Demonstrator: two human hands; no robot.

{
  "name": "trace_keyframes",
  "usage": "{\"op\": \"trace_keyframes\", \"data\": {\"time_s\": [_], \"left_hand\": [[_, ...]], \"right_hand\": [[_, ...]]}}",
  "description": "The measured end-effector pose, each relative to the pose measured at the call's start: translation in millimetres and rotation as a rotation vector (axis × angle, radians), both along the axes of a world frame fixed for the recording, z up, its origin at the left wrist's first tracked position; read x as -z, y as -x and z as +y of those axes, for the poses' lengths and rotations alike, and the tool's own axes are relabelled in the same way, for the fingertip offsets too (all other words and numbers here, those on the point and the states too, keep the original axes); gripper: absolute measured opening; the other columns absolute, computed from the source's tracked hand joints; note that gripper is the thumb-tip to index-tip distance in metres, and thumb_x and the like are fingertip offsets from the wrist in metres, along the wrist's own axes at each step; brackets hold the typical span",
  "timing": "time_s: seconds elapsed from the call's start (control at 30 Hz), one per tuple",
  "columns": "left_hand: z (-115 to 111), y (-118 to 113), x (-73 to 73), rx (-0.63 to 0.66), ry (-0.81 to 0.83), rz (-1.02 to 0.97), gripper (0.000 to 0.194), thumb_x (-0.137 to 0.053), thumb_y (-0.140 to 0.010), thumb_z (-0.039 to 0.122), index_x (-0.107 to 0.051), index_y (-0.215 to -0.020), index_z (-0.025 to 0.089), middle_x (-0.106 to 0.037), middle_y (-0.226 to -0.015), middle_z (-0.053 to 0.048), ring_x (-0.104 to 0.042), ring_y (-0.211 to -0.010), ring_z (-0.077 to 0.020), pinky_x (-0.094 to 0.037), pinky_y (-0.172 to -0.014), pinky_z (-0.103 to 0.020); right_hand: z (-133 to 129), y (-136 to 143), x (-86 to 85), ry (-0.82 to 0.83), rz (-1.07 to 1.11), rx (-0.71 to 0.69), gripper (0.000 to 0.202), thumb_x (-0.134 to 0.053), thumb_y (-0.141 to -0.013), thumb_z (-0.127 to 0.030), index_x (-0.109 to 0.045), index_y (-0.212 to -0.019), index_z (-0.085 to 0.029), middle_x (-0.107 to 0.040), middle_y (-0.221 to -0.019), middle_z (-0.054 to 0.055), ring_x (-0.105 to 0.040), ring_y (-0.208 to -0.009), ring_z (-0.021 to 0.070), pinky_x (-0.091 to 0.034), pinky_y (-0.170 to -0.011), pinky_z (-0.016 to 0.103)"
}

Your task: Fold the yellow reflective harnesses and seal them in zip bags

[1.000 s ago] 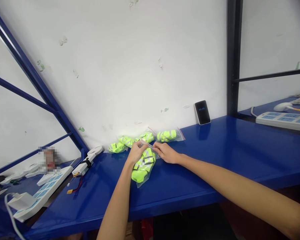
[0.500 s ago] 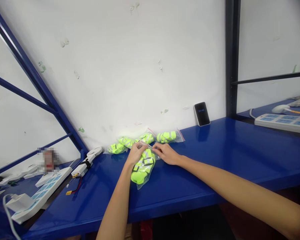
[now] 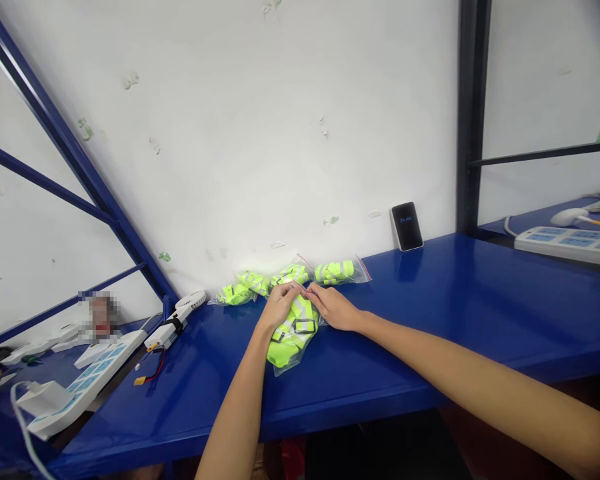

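Observation:
A clear zip bag of neon yellow-green reflective straps (image 3: pixel 290 337) lies on the blue shelf (image 3: pixel 430 320). My left hand (image 3: pixel 279 305) and my right hand (image 3: pixel 333 307) meet at the bag's top edge, fingertips pinching its zip strip close together. Behind them, against the white wall, lie more filled bags of the same straps (image 3: pixel 245 290), one with a red zip line (image 3: pixel 341 271) at the right.
A black phone (image 3: pixel 406 226) leans on the wall to the right. A white handheld fan (image 3: pixel 175 319) and a red-wired connector (image 3: pixel 147 373) lie left, with a white power strip (image 3: pixel 75 393) beyond. Another power strip (image 3: pixel 565 241) sits far right past a dark post (image 3: pixel 469 113).
My two hands have drawn closer together along the bag's top edge; the loose flap that stood up between them is now pressed down.

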State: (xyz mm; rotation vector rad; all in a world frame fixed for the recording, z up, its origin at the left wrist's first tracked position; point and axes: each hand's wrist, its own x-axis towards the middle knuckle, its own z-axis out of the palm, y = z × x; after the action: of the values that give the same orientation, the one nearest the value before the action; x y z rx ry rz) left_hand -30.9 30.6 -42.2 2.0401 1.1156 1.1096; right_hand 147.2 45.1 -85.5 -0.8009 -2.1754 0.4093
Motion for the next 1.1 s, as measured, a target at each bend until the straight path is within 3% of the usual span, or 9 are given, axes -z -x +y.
{"op": "trace_keyframes", "data": {"time_s": [0.17,0.37,0.87,1.1], "left_hand": [[1,1,1.1,0.010,0.019,-0.018,0.034,-0.050,-0.088,0.040,-0.069,-0.077,0.015,-0.070,-0.084,-0.005,-0.062,-0.082,-0.0199,-0.044,-0.082,-0.029],[-3,2,-0.9,-0.034,-0.019,0.014,0.040,-0.041,-0.091,0.039,-0.071,-0.077,0.015,-0.069,-0.083,-0.003,-0.060,-0.084,-0.0195,-0.041,-0.088,-0.029],[0,0,2.8,-0.100,-0.043,0.106,0.042,-0.037,-0.093,0.042,-0.062,-0.073,0.015,-0.060,-0.076,-0.001,-0.050,-0.072,-0.0155,-0.038,-0.071,-0.026],[-8,-5,0.2,-0.237,-0.227,0.328,0.043,-0.036,-0.094,0.042,-0.049,-0.062,0.017,-0.044,-0.056,0.003,-0.041,-0.056,-0.0123,-0.027,-0.057,-0.026]], "right_hand": [[-2,3,0.6,0.007,0.019,0.004,0.021,-0.030,-0.101,-0.031,-0.043,-0.088,-0.022,-0.060,-0.075,0.002,-0.057,-0.065,0.0161,-0.035,-0.061,0.025],[-8,5,-7.1,-0.031,-0.027,0.023,0.018,-0.032,-0.100,-0.025,-0.045,-0.089,-0.021,-0.057,-0.067,0.000,-0.051,-0.056,0.0143,-0.030,-0.057,0.025],[0,1,1.5,-0.024,0.062,-0.003,0.023,-0.034,-0.100,-0.032,-0.047,-0.085,-0.021,-0.056,-0.070,-0.001,-0.052,-0.062,0.0142,-0.032,-0.060,0.025],[0,-1,1.0,0.053,0.112,-0.011,0.025,-0.036,-0.099,-0.034,-0.048,-0.081,-0.020,-0.052,-0.068,-0.002,-0.048,-0.061,0.0130,-0.030,-0.059,0.025]]}}
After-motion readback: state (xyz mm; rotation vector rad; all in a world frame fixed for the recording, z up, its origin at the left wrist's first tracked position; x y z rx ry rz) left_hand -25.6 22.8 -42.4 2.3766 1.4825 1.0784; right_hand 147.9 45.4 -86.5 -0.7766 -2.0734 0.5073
